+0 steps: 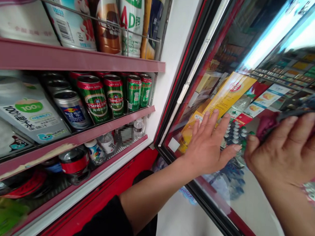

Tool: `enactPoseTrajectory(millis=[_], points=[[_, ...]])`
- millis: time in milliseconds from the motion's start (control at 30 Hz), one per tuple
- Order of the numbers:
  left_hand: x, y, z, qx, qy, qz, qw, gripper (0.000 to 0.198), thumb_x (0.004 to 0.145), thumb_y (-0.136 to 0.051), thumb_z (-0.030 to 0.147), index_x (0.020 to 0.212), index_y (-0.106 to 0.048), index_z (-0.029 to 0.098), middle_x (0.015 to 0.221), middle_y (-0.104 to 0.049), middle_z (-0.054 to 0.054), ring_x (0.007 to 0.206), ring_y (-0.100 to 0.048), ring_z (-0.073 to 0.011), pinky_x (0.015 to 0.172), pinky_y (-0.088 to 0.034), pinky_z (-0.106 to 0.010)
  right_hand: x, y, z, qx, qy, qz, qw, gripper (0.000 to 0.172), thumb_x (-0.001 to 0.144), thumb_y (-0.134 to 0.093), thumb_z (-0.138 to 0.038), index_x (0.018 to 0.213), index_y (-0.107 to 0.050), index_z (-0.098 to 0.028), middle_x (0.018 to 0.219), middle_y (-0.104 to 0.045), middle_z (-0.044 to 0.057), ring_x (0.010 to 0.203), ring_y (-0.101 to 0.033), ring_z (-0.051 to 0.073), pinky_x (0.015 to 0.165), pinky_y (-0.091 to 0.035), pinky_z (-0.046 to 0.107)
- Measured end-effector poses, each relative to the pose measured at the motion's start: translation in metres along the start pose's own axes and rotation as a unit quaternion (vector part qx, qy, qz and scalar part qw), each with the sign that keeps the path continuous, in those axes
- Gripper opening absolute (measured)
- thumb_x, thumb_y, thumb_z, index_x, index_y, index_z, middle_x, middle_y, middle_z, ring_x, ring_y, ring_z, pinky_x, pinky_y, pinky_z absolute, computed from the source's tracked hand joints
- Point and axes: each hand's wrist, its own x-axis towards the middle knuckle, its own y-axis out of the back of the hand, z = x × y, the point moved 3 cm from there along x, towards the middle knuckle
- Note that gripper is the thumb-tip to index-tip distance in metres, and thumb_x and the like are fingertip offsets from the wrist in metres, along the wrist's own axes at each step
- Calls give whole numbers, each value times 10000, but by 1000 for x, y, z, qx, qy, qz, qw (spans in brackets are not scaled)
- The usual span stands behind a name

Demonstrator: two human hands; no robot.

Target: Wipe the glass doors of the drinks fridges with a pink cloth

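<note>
My left hand [209, 144] lies against the inner side of a glass door [258, 183], its fingers spread and nothing in it. To its right, my right hand [288, 146] presses a dark blue and maroon cloth [268, 125] to the same glass. The cloth shows bunched above and around the fingers; part of it is hidden under the palm. A black-edged frame [208, 202] borders the door, which stands swung out from a red and white drinks fridge [174, 32].
Fridge shelves at left hold Tsingtao cans [93, 102], a Red Bull can [72, 110], large juice bottles [31, 110] and small bottles [95, 152]. Through the glass appear a yellow carton [225, 93] and several capped bottles [236, 131]. Pale floor [174, 222] lies below the door.
</note>
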Motion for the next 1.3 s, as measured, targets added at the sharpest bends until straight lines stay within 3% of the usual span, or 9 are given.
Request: enactPoseTrajectory(millis=[67, 100, 200, 300, 367, 533, 767, 933, 1300], points=[[0, 0, -5, 6, 1, 2, 1000, 864, 1085, -441, 640, 1785, -106, 258, 1885, -86, -123, 1757, -6, -294, 1412, -98, -635, 2, -8, -34, 60, 136, -122, 981, 971, 1013, -250, -845, 1775, -227, -244, 1839, -185, 141, 1716, -147, 444, 1238, -95, 852], [0, 1, -7, 9, 3, 2, 1000, 866, 1085, -445, 632, 1786, -96, 263, 1885, -82, -124, 1757, -6, -293, 1408, -100, -640, 5, -8, -52, 60, 147, -130, 979, 893, 1073, -239, -749, 1784, -178, -212, 1852, -137, 127, 1731, -107, 426, 1268, -82, 848], [2, 5, -14, 21, 14, 8, 1000, 873, 1082, -445, 629, 1788, -86, 263, 1885, -92, -116, 1759, -10, -284, 1408, -93, -619, 15, -11, -115, 67, 204, -148, 965, 646, 1165, -201, -385, 1782, -244, -199, 1841, -252, 74, 1745, -148, 330, 1363, -162, 744], [4, 10, -18, 36, 31, 18, 999, 878, 1083, -451, 610, 1788, -92, 229, 1884, -94, -126, 1760, -6, -284, 1411, -75, -592, 24, -14, -158, 99, 250, -182, 946, 634, 1155, -260, -287, 1771, -259, -139, 1850, -236, 100, 1735, -186, 333, 1374, -209, 716], [4, 11, -18, 41, 41, 18, 998, 876, 1083, -453, 598, 1788, -84, 232, 1885, -84, -131, 1759, -9, -293, 1407, -79, -602, 28, -12, -163, 122, 259, -200, 937, 634, 1148, -297, -276, 1770, -262, -157, 1851, -244, 106, 1733, -194, 320, 1376, -208, 704], [3, 1, -3, 53, 31, 11, 998, 858, 1084, -429, 622, 1784, -113, 241, 1882, -94, -139, 1758, -42, -305, 1398, -97, -630, 22, 8, -114, 125, 229, -203, 944, 631, 1149, -298, -298, 1776, -273, -224, 1852, -258, 80, 1742, -167, 289, 1389, -140, 661], [1, -28, 38, 53, -21, -31, 998, 828, 1097, -417, 612, 1771, -184, 191, 1879, -122, -151, 1757, -54, -311, 1404, -117, -610, 0, 48, -14, 41, 202, -104, 973, 766, 1125, -462, -410, 1786, -180, -147, 1825, -311, 145, 1722, -202, 380, 1360, -79, 746], [6, -49, 64, 61, -78, -28, 995, 790, 1108, -413, 571, 1769, -197, 197, 1868, -161, -177, 1751, -106, -334, 1394, -146, -647, -16, 80, 46, -32, 162, -44, 985, 790, 1092, -555, -436, 1769, -268, -147, 1780, -419, 153, 1718, -226, 354, 1387, -57, 661], [8, -105, 124, 78, -196, -19, 977, 768, 1114, -467, 450, 1781, -151, 238, 1862, -198, -170, 1745, -142, -351, 1377, -238, -667, -35, 127, 161, -142, 69, -30, 987, 737, 1078, -570, -457, 1714, -402, -125, 1756, -454, 180, 1729, -185, 345, 1393, -34, 629]])
